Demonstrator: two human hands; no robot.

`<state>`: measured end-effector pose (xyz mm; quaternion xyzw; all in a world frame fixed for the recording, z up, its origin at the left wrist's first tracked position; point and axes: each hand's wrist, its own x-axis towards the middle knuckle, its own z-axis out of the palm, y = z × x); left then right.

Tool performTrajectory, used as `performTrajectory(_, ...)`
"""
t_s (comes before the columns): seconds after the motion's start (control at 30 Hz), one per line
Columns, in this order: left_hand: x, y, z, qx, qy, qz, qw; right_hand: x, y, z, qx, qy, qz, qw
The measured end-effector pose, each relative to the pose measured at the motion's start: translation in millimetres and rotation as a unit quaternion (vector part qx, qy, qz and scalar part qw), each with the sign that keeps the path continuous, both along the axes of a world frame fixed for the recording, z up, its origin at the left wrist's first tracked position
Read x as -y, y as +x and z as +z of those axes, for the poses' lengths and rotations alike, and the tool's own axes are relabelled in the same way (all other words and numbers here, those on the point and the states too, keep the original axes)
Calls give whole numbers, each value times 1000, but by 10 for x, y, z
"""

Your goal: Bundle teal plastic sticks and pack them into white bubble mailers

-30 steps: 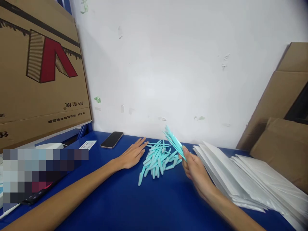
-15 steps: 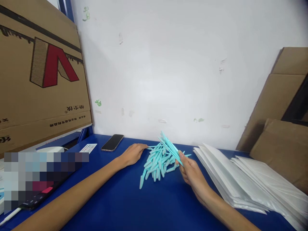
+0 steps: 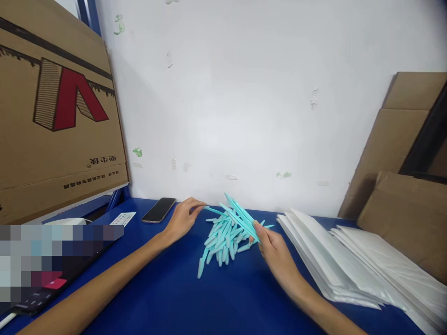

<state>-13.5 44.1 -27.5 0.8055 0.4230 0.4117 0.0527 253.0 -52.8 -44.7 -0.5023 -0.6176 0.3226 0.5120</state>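
Note:
A loose pile of several thin turquoise plastic sticks lies on the blue table near the white wall. My right hand grips a fanned bunch of the same sticks, their tips pointing up and to the left above the pile. At the pile's left edge, my left hand pinches the end of one turquoise stick that lies across the top of the pile.
A spread stack of white flat bags covers the table's right side. A dark phone and a small white card lie at the back left. Cardboard boxes stand at the left and right.
My left hand went from lying flat beside the pile to pinching one stick. My right hand shifted slightly left with its bunch, lowering it toward the pile.

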Motion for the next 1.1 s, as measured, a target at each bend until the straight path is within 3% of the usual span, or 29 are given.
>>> performTrajectory(0.17, 230, 23, 246, 156, -24, -25, 987, 39, -5, 44, 2, 28, -22, 999)
performTrajectory(0.27, 305, 60, 312, 282, -90, -88, 951, 44, 5, 54, 4, 31, -23, 999)
performTrajectory(0.37, 373, 145, 297, 335, -183, -148, 912, 51, -2, 61, 15, 46, -29, 998)
performTrajectory(0.47, 459, 253, 243, 345, -236, -171, 892, 71, -38, 56, 32, 53, -29, 998)
performTrajectory(0.7, 573, 362, 172, 326, -264, -188, 888, 126, -124, 12, 72, 40, 8, 997)
performTrajectory(0.93, 633, 408, 158, 344, -247, -159, 892, 170, -134, 23, 75, 35, 10, 997)
performTrajectory(1.1, 671, 440, 161, 356, -255, -129, 890, 204, -170, 21, 51, -17, 57, 997)
